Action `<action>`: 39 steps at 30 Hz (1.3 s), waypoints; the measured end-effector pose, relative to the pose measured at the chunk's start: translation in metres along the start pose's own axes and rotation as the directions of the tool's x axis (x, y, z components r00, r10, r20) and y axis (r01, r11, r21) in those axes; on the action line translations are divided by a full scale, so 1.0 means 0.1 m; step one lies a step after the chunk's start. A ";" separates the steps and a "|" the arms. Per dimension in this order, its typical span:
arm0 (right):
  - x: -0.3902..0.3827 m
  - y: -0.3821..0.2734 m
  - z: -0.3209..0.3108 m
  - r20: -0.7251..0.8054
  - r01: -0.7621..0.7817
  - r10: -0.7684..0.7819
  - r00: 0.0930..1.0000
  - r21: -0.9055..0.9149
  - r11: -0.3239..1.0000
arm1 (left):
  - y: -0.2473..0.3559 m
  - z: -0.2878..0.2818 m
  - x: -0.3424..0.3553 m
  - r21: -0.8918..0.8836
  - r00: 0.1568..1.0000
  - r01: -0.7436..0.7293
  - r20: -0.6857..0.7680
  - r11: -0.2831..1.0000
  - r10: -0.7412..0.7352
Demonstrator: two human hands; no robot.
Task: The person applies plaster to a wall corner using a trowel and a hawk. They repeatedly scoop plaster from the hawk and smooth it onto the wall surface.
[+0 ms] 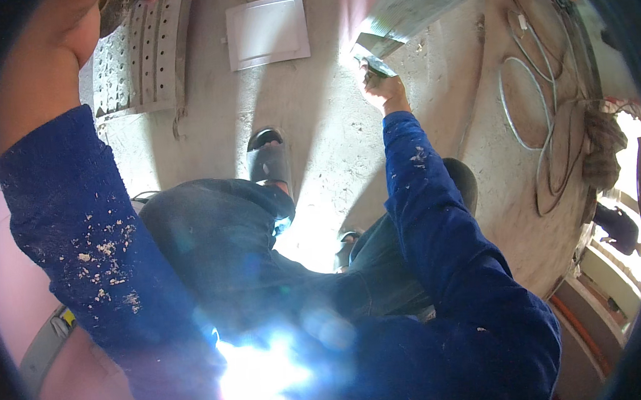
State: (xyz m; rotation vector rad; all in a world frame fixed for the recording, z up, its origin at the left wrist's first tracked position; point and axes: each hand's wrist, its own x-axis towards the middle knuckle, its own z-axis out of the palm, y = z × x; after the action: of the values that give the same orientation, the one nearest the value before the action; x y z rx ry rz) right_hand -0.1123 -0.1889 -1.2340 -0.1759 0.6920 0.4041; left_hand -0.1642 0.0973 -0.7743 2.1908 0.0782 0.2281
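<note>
My right hand (383,91) is closed round a flat, blade-like scraper (377,64). The scraper lies at the lower corner of a long ribbed panel (426,6) that slants in from the top right; glare blurs where they meet. My left arm is raised at the upper left. Only the heel of my left hand (87,35) shows plainly; its fingers are mostly cut off by the top edge. Close to it are a dark object (111,14), too cropped to name, and a perforated metal plate (143,57). Pale flakes speckle both blue sleeves.
A white square panel (267,30) lies on the concrete floor ahead. My sandalled foot (267,158) rests below it. Looped cable (540,109) spreads on the right, beside a dark cloth bundle (604,149). Strong light glares at the bottom.
</note>
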 end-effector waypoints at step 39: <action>-0.04 0.21 0.21 -0.042 0.079 -0.074 0.996 0.163 0.983 | -0.23 -0.09 0.11 0.026 0.997 0.012 0.073 1.000 -0.014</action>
State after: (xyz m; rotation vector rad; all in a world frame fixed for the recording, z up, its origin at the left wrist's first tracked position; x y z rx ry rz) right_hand -0.1119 -0.1653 -1.2158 -0.0528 0.7483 0.2690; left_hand -0.1547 0.1196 -0.7864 2.2214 0.0540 0.1400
